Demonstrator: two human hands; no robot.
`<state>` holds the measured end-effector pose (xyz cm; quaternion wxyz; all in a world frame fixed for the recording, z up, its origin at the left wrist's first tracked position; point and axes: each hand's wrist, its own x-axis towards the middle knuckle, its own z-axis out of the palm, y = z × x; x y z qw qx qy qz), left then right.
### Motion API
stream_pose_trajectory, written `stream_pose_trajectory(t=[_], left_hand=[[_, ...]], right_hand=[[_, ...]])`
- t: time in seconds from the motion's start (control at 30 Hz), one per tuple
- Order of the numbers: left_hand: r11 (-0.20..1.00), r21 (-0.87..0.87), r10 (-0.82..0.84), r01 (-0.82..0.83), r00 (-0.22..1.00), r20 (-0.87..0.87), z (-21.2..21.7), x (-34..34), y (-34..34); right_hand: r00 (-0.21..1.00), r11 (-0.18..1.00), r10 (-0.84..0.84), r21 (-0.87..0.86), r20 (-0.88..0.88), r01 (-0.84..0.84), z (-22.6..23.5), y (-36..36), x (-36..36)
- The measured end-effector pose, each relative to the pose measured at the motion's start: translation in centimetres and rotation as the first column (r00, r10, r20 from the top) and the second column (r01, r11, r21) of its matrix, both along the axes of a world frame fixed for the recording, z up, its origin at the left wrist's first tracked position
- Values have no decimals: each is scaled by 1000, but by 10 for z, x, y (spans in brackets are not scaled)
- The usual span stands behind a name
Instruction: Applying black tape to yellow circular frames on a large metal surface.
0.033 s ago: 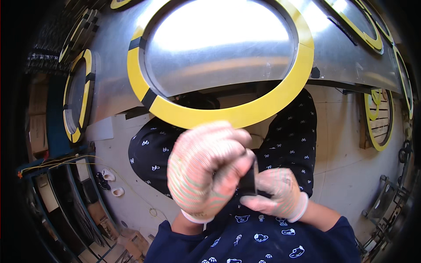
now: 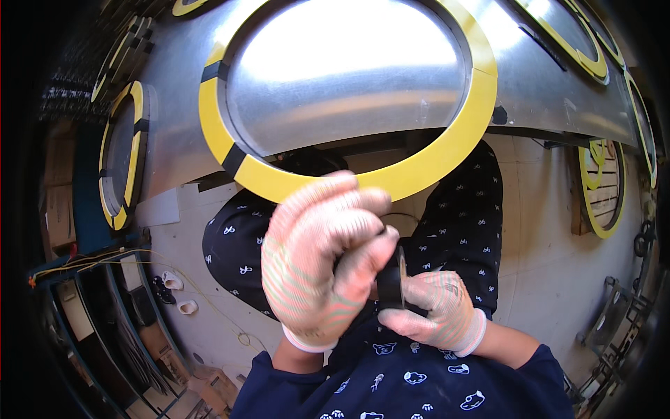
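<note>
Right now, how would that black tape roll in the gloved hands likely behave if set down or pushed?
The black tape roll is round, so on edge it would probably roll. It looks small and likely light, pinched by the right hand. The left hand covers part, so its stiffness is uncertain.

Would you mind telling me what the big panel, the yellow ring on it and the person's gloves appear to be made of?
The panel looks like brushed sheet metal: grey with a soft, streaky glare. The yellow ring seems matte plastic or painted trim, flat in colour, with black tape-like bands; it is hard to be sure. The gloves on the left hand and right hand look like knitted fabric with a ribbed weave.
</note>
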<state>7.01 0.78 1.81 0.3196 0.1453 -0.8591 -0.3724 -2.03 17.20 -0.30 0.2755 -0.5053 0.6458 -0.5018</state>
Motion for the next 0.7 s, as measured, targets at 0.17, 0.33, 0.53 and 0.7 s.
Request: stream_pose_trajectory(t=[0.17,0.33,0.53,0.7], left_hand=[[994,-85,69,-66,997,27,-19,-29,-15],[993,-83,98,-84,980,174,-18,-33,-15],[966,-62,252,-249,967,44,-38,-30,-14],[862,-291,260,-416,854,-452,-40,14,-20]], right_hand=[[850,928,-243,368,468,63,-16,13,20],[730,861,-314,506,607,-50,-22,4,1],[732,853,-296,515,614,-86,-22,-8,-13],[649,845,-319,517,691,-135,-29,-11,-21]])
